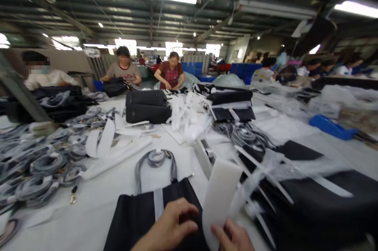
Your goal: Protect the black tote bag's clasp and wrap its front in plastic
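Observation:
A black bag (138, 215) with a white stripe lies flat at the near edge of the white table (97, 199). My left hand (171, 225) rests on its upper right part, fingers curled over the fabric. My right hand (232, 237) pinches the bottom of a white foam sheet (220, 196) that stands up beside the bag. A grey coiled strap (156, 160) lies just beyond the bag.
Several coiled grey straps (38, 164) heap at the left. Black bags in clear plastic (310, 199) pile at the right. Stacked black cases (146, 107) and white foam strips (189, 117) sit mid-table. Three people (124, 69) work at the far side. A blue tray (332, 127) lies right.

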`<state>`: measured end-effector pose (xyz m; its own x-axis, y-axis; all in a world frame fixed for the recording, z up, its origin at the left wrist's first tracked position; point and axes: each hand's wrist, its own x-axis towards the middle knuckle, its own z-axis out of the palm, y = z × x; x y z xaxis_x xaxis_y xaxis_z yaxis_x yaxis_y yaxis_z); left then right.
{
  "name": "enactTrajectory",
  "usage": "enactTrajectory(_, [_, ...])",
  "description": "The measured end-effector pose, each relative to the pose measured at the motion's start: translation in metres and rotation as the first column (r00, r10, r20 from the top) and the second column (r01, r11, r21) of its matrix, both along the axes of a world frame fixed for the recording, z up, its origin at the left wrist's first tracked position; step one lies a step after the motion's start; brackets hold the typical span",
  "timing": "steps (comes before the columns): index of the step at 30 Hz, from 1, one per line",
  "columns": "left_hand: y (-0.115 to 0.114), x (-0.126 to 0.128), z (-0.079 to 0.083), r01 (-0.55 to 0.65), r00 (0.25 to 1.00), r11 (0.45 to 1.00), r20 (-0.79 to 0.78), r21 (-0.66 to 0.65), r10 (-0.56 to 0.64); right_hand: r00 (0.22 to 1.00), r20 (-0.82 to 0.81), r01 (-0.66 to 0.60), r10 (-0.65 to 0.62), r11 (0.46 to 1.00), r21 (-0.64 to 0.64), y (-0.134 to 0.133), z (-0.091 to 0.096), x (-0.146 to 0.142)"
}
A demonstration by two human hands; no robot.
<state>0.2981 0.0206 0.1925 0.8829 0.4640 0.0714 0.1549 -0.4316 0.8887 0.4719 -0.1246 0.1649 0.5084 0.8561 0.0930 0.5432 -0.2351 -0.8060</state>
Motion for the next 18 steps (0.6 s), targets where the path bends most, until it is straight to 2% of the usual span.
enactTrajectory(3, [0.004,0.010,0.007,0.203,0.977,0.964,-0.100,0.173,-0.188,0.985,-0.126,0.118,-0.120,0.993,-0.025,-0.018,-0.004,0.028])
enactTrajectory(5, [0.009,0.020,0.007,0.378,0.920,0.888,-0.215,0.262,-0.328,0.972,-0.207,0.107,-0.113,0.994,-0.038,-0.027,-0.007,0.037])
enactTrajectory(7, [0.012,0.031,0.005,0.510,0.848,0.791,-0.354,0.338,-0.395,0.955,-0.288,0.051,-0.064,0.997,-0.053,-0.032,-0.010,0.037])
enactTrajectory(9, [0.012,0.042,0.002,0.568,0.798,0.715,-0.482,0.406,-0.361,0.935,-0.354,0.015,-0.032,0.999,-0.049,-0.033,-0.013,0.032])
enactTrajectory(12, [0.007,0.055,-0.005,0.565,0.773,0.643,-0.604,0.517,-0.193,0.919,-0.394,-0.005,-0.009,0.999,-0.034,-0.029,-0.017,0.025])
enactTrajectory(15, [-0.001,0.055,-0.015,0.544,0.774,0.582,-0.629,0.605,-0.069,0.925,-0.379,-0.055,0.027,0.996,-0.064,-0.023,-0.018,0.024])
enactTrajectory(18, [-0.009,0.043,-0.023,0.511,0.794,0.557,-0.608,0.655,-0.014,0.937,-0.341,-0.126,0.081,0.986,-0.113,-0.016,-0.017,0.026])
